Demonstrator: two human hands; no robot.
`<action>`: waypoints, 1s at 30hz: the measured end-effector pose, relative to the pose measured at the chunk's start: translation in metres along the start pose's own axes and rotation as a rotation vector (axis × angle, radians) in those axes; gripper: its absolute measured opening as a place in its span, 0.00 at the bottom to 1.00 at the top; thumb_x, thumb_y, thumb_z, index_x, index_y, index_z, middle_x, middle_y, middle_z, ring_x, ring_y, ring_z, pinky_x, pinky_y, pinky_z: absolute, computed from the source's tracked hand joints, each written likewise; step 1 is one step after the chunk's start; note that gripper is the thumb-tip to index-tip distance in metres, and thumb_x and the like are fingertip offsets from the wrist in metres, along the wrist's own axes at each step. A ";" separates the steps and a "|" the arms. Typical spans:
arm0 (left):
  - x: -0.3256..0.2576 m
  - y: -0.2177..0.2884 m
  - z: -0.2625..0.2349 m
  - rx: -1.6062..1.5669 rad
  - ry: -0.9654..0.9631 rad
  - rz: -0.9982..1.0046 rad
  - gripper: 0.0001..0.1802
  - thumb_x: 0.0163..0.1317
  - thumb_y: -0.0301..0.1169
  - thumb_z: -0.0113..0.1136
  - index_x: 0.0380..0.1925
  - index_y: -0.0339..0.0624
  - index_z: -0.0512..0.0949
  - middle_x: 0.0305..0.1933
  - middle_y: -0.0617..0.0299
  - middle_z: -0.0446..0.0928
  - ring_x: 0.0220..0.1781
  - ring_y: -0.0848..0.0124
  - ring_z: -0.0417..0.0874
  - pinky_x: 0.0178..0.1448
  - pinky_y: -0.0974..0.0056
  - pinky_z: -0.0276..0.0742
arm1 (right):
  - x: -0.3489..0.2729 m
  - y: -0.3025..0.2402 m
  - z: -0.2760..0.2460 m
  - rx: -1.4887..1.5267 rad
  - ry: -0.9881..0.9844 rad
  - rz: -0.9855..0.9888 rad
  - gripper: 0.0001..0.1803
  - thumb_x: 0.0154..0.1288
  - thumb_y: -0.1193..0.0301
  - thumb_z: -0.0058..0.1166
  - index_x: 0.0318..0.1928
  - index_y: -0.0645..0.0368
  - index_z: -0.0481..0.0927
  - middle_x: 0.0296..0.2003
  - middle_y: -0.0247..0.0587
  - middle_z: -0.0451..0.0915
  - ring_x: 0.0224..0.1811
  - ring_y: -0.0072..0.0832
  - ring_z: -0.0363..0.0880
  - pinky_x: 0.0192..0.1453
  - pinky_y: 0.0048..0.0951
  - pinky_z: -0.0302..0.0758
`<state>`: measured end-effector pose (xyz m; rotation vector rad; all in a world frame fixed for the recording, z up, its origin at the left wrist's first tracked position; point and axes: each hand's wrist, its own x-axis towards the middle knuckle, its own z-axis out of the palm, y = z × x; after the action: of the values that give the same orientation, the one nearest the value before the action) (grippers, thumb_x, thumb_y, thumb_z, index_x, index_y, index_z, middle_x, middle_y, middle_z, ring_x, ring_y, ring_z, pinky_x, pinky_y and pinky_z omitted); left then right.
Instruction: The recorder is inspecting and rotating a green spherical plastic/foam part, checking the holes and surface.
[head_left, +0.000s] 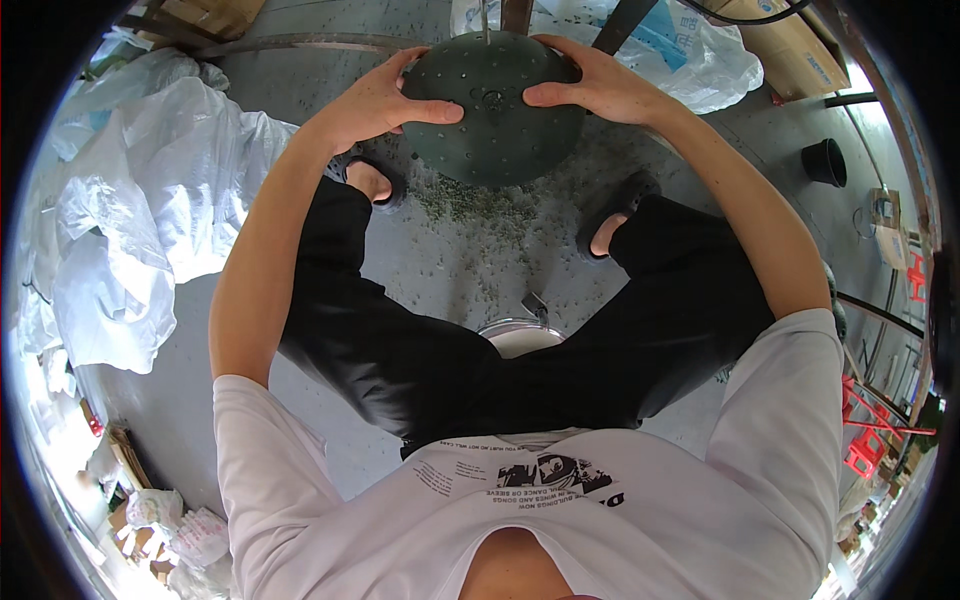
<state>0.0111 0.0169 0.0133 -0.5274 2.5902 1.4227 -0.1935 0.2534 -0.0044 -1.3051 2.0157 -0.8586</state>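
At the top centre of the frame both hands grip a dark green round disc [495,115], its face dotted with small holes. The left hand [385,100] wraps the disc's left edge, fingers curled over the upper rim and the thumb laid flat across the face, pointing toward the middle. The right hand [590,85] takes the right edge in the same way — fingers over the top rim, thumb stretched inward across the face. Both hands are closed on the disc, one at each side, and the two thumbs lie near each other without touching.

Below the disc, in the upper middle of the frame, a scatter of small greenish bits [475,205] lies on the grey concrete floor [440,270] between the person's feet. The feet are in dark sandals [380,180], set apart to either side of the scatter. The person wears black trousers [400,350] and a white T-shirt [700,480], which fill the lower half. A round metal stool seat [520,335] shows between the legs at the centre.

Crumpled white plastic bags [130,200] pile up along the left side. At the upper right lie another white bag [700,55] and a cardboard box [790,45]; a small black pot [824,160] stands at the right — well apart from the disc.
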 end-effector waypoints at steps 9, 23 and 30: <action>0.000 -0.002 -0.001 -0.004 0.005 0.018 0.65 0.41 0.64 0.78 0.74 0.38 0.63 0.56 0.46 0.80 0.53 0.60 0.84 0.46 0.63 0.83 | -0.001 0.000 0.001 0.045 0.019 -0.023 0.65 0.50 0.31 0.67 0.74 0.67 0.63 0.64 0.59 0.76 0.65 0.47 0.77 0.71 0.38 0.72; 0.000 -0.005 -0.002 -0.002 0.019 0.047 0.66 0.39 0.65 0.78 0.74 0.36 0.64 0.54 0.46 0.81 0.51 0.59 0.85 0.43 0.64 0.84 | -0.003 -0.007 0.000 0.028 0.015 -0.012 0.57 0.56 0.36 0.67 0.75 0.61 0.64 0.64 0.55 0.76 0.67 0.45 0.74 0.71 0.41 0.70; 0.000 -0.001 -0.001 0.035 0.021 0.046 0.67 0.39 0.65 0.78 0.74 0.36 0.64 0.54 0.47 0.81 0.51 0.59 0.85 0.44 0.63 0.84 | -0.006 -0.009 -0.001 0.030 0.014 -0.024 0.56 0.56 0.37 0.67 0.75 0.61 0.65 0.63 0.54 0.76 0.68 0.45 0.74 0.72 0.41 0.69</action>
<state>0.0118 0.0151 0.0131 -0.4838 2.6550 1.3904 -0.1875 0.2560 0.0039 -1.3132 1.9936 -0.9078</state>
